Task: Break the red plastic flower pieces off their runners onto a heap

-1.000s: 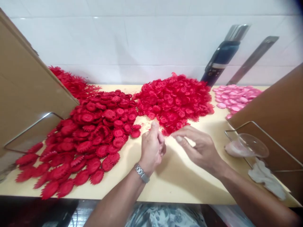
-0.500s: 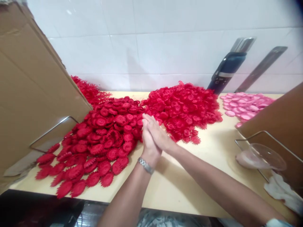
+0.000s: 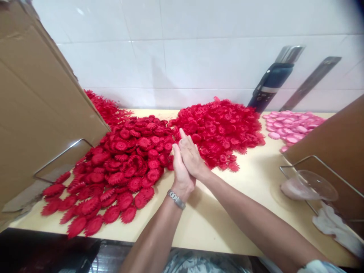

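My left hand (image 3: 181, 172), with a metal watch (image 3: 176, 199) on its wrist, is pressed palm to palm against my right hand (image 3: 193, 157). Both hands are closed together, fingers pointing away from me, over the near side of the piles. Whatever lies between the palms, if anything, is hidden. Just left of them spreads a heap of dark red scalloped fabric discs (image 3: 119, 167). Beyond and to the right is a pile of brighter red flower-like pieces (image 3: 218, 129).
Cardboard panels (image 3: 34, 106) stand at both sides of the table (image 3: 216, 227), with wire frames against them. At right are pink discs (image 3: 295, 125), a clear plastic bowl (image 3: 318, 185) and a crumpled white cloth (image 3: 332, 223). A dark blue bottle (image 3: 273, 81) and a steel ruler (image 3: 313, 81) stand by the tiled wall.
My right hand has slid slightly forward and right against the left, its fingers now showing more separately. The piles look the same.
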{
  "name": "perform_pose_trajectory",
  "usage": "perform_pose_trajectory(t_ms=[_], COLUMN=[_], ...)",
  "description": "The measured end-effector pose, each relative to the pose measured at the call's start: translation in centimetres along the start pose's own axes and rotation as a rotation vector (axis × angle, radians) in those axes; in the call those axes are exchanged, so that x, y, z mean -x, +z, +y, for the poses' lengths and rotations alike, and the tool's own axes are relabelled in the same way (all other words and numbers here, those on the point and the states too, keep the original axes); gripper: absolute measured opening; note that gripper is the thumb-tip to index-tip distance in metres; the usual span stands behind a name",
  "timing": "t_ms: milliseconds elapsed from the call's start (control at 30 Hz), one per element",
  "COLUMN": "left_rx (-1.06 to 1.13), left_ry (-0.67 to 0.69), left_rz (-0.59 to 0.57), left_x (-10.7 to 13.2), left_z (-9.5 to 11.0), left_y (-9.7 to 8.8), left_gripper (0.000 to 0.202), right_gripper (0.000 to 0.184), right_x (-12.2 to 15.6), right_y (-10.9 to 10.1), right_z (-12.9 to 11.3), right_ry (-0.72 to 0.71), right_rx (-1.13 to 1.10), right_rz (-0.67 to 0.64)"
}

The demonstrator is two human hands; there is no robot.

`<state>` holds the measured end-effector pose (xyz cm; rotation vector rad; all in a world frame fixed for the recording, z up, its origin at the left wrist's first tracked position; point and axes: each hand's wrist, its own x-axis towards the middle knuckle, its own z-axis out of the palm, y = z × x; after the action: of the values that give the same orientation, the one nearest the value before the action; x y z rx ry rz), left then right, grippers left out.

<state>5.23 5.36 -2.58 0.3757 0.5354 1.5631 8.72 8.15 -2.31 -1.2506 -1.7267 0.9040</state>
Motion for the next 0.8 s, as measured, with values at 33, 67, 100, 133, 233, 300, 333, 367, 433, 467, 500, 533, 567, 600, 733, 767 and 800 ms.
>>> perform_pose_trajectory(t_ms=[33, 67, 100, 133, 233, 300, 333, 367, 433, 467, 500, 533, 567, 600, 733, 767, 800], left_rx=[0.006, 0.012, 0.017, 0.022, 0.035, 0.052, 0.062, 0.071, 0.069, 0.055, 0.028, -0.010, -0.053, -0.095, -0.215, -0.231, -0.223], left_ry=[-0.016, -0.039, -0.061, -0.080, -0.095, -0.059, -0.036, -0.009, 0.038, 0.057, 0.075, 0.092, 0.103, 0.103, 0.111, 0.149, 0.197], left_rz=[-0.018, -0.034, -0.044, -0.049, -0.044, -0.025, -0.013, 0.002, 0.040, 0.070, 0.107, 0.150, 0.193, 0.232, 0.346, 0.360, 0.354], left_x=[0.1, 0.2, 0.3, 0.4, 0.5, 0.4, 0.3, 0.3, 0.2, 0.2, 0.2, 0.1, 0.1, 0.1, -0.2, -0.3, -0.3], left_z=[0.0, 0.1, 0.1, 0.2, 0.2, -0.1, -0.2, -0.3, -0.3, -0.2, 0.0, 0.3, 0.5, 0.8, 1.3, 1.2, 1.1], left_y=[0.0, 0.0, 0.1, 0.2, 0.7, 0.9, 0.9, 0.9, 0.8, 0.6, 0.5, 0.2, 0.0, -0.3, -1.2, -1.2, -1.3], left_gripper=[0.048, 0.048, 0.048, 0.047, 0.041, 0.037, 0.036, 0.034, 0.030, 0.029, 0.030, 0.034, 0.041, 0.048, 0.053, 0.048, 0.039], right_gripper=[0.053, 0.052, 0.050, 0.049, 0.046, 0.045, 0.046, 0.046, 0.049, 0.050, 0.051, 0.052, 0.052, 0.052, 0.051, 0.050, 0.049], right_x=[-0.4, -0.8, -1.1, -1.3, -1.7, -1.9, -1.9, -1.9, -1.7, -1.6, -1.5, -1.4, -1.4, -1.4, -2.0, -2.3, -2.5], right_y=[-0.3, -0.7, -1.0, -1.3, -1.7, -1.5, -1.3, -1.1, -0.9, -0.9, -0.9, -1.1, -1.2, -1.4, -1.4, -1.2, -0.9], right_z=[0.1, 0.2, 0.4, 0.6, 1.3, 1.6, 1.7, 1.8, 1.6, 1.5, 1.2, 0.8, 0.4, 0.0, -1.8, -1.9, -2.0], right_ry=[-0.009, -0.022, -0.037, -0.061, -0.194, -0.275, -0.296, -0.302, -0.259, -0.219, -0.179, -0.149, -0.136, -0.140, -0.198, -0.209, -0.219], right_rx=[0.037, 0.083, 0.134, 0.188, 0.387, 0.503, 0.543, 0.571, 0.547, 0.488, 0.400, 0.293, 0.187, 0.098, -0.019, -0.017, -0.013], right_rz=[0.027, 0.057, 0.088, 0.122, 0.236, 0.282, 0.287, 0.283, 0.250, 0.226, 0.198, 0.173, 0.155, 0.144, 0.090, 0.067, 0.046])
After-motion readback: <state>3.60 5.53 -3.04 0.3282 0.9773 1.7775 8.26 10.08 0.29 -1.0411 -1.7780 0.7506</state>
